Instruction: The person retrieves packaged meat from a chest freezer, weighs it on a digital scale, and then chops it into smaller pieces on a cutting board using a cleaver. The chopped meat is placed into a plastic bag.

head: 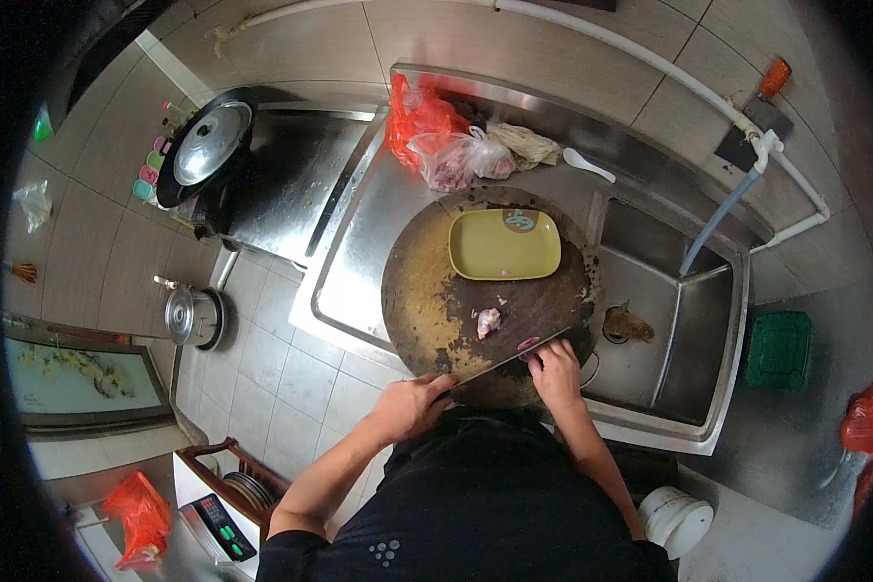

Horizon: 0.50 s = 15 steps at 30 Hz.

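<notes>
A round, dark-stained wooden chopping board [422, 291] lies across the steel counter in front of me. My left hand [413, 404] grips a kitchen knife [505, 359] at its handle end, with the blade seen nearly edge-on. Its blade slants up to the right over the board. Beside the blade's far end, my right hand [557, 369] has its fingers bent onto a small piece of raw meat [529, 342], partly hidden by fingers and blade. Another pale pink raw meat piece [489, 322] lies mid-board. Behind it sits a yellow-green rectangular tray [495, 251] with a tiny scrap inside.
A steel sink [636, 371] adjoins the board on the right. Plastic bags of meat [455, 156] and a white spoon [589, 165] lie behind. A lidded wok [207, 145] stands left; a green basket [778, 349] is far right. A digital scale [222, 531] sits lower left.
</notes>
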### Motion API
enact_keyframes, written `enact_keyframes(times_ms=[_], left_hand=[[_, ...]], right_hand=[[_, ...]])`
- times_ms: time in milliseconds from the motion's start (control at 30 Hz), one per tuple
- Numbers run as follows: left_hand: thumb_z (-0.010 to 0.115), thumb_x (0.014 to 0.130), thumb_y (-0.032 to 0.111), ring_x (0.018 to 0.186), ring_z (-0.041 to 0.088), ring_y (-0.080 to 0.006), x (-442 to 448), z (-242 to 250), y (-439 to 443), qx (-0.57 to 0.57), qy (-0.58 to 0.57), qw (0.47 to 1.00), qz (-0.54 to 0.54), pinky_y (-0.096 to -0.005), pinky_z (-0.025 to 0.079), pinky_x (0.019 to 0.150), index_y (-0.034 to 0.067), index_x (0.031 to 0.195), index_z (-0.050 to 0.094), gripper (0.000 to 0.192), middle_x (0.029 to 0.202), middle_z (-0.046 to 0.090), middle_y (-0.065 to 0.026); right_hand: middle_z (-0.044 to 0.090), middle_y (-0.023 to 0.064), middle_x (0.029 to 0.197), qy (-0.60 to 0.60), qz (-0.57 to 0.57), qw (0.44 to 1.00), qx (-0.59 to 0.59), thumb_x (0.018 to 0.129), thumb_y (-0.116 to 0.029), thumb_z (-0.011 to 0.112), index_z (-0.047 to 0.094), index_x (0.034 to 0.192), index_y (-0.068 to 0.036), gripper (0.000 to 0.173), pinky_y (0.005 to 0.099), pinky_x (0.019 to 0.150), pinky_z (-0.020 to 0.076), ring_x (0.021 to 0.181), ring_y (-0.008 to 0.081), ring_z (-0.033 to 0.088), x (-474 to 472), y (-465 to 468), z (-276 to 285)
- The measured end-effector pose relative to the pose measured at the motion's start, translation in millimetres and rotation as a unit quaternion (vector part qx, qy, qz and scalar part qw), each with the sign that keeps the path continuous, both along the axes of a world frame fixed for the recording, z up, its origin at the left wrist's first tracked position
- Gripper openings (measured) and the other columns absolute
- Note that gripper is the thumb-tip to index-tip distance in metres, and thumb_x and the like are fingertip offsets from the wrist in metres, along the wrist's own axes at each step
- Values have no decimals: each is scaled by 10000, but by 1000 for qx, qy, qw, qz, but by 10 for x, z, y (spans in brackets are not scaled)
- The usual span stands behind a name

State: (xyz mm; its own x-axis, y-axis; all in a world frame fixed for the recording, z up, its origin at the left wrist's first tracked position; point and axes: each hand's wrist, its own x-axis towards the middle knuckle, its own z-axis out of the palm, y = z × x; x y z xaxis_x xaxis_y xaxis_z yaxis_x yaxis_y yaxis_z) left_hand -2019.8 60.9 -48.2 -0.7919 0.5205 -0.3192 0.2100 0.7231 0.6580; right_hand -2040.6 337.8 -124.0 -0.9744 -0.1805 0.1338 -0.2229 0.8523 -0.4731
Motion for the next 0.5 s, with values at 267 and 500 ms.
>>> enact_keyframes(times_ms=[267, 500], left_hand=[[583, 873, 176, 913, 612, -416, 142, 33, -379, 7, -60, 997, 46, -479, 508, 770, 111, 1288, 498, 428, 1014, 645, -214], [579, 884, 194, 899, 621, -414, 273, 30, -311, 0, -41, 997, 63, -476, 517, 774, 119, 1286, 500, 416, 1050, 645, -201]], right_hand=[[570, 111, 1152, -6, 178, 984, -10, 768, 5, 638, 604, 983, -51, 225, 400, 885, 467, 1010, 300, 553, -86, 205, 297], [548, 126, 974, -111, -71, 990, -60, 764, -174, 769, 525, 964, -53, 338, 419, 754, 482, 908, 329, 563, 35, -24, 29]])
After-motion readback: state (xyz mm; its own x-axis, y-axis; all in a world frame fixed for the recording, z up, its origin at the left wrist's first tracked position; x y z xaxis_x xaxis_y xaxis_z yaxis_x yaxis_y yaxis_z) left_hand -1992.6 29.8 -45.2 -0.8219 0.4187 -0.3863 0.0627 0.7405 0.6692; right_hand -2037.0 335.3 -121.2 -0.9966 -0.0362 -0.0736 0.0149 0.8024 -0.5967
